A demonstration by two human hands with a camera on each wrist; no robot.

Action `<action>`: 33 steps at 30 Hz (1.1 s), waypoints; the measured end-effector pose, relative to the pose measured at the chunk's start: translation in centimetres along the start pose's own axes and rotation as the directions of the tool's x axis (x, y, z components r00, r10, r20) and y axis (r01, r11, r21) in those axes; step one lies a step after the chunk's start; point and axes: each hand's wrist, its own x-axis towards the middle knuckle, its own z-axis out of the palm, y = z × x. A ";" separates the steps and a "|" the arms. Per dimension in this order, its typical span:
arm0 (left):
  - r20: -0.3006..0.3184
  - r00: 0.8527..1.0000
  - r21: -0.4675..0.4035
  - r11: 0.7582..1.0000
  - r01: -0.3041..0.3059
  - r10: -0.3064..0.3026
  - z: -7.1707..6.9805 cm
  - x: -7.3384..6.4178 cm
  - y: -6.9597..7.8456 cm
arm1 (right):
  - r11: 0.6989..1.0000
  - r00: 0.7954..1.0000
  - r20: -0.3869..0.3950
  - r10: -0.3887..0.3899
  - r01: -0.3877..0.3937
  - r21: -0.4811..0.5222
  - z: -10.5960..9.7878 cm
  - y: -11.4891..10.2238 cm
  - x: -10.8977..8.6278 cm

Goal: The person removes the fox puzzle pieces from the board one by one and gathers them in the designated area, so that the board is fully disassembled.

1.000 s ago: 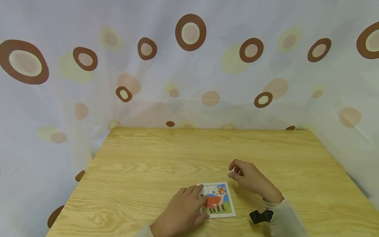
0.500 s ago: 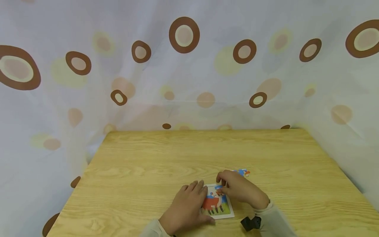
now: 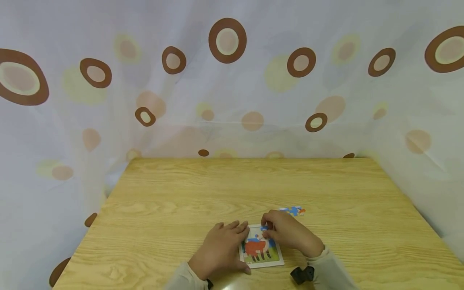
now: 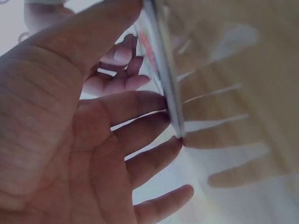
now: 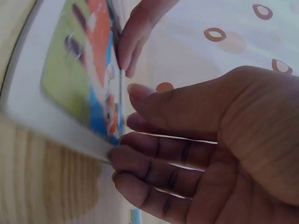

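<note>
A square picture puzzle [image 3: 255,249] of an orange fox lies in a white frame on the table. My left hand [image 3: 222,246] rests along its left side, fingers extended, with the thumb at the near edge. In the left wrist view, the fingertips touch the rim of the puzzle [image 4: 169,79]. My right hand [image 3: 290,233] is at the upper right corner and hides part of the fox's head. From the right wrist, several bent fingertips [image 5: 128,158] meet that corner, and a gap shows between thumb and forefinger. Loose puzzle pieces [image 3: 293,211] lie just behind the right hand.
The wood-grain table [image 3: 174,193] stretches away beyond the puzzle. Behind it and at both sides hangs a pale curtain [image 3: 217,92] with brown and yellow circles. A black device [image 3: 302,275] sits at the right wrist, by the sleeve [image 3: 331,268].
My right hand has come left and down from beyond the puzzle's right side onto its upper right corner, uncovering the loose pieces. My left hand stays at the left edge, shifting slightly.
</note>
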 end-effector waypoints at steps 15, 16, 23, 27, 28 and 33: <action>0.015 1.000 -0.142 0.990 -0.006 0.008 -0.7 -0.2 -1.3 | 0.996 0.998 -0.016 0.055 -0.056 -0.071 0.4 -0.6 0.2; 0.013 1.000 -0.150 0.989 -0.006 0.008 -0.7 -0.2 -1.3 | 0.996 0.999 -0.016 0.048 -0.049 -0.075 0.3 -0.6 0.2; 0.010 1.000 -0.181 0.984 0.005 -0.003 -0.6 -0.2 -1.3 | 0.991 0.996 -0.014 0.086 -0.087 -0.104 0.6 -0.8 0.0; 0.005 1.000 -0.189 0.982 0.004 -0.004 -0.5 -0.1 -1.3 | 0.993 0.996 -0.007 0.094 -0.094 -0.073 0.8 -0.7 0.0; 0.003 1.000 -0.189 0.982 0.001 0.000 -0.5 -0.1 -1.3 | 0.994 0.996 -0.003 0.095 -0.095 -0.061 0.9 -0.6 0.1; 0.009 1.000 -0.189 0.982 -0.002 0.004 -0.5 -0.1 -1.4 | 0.992 0.992 0.010 0.124 -0.124 -0.016 1.2 -0.4 0.1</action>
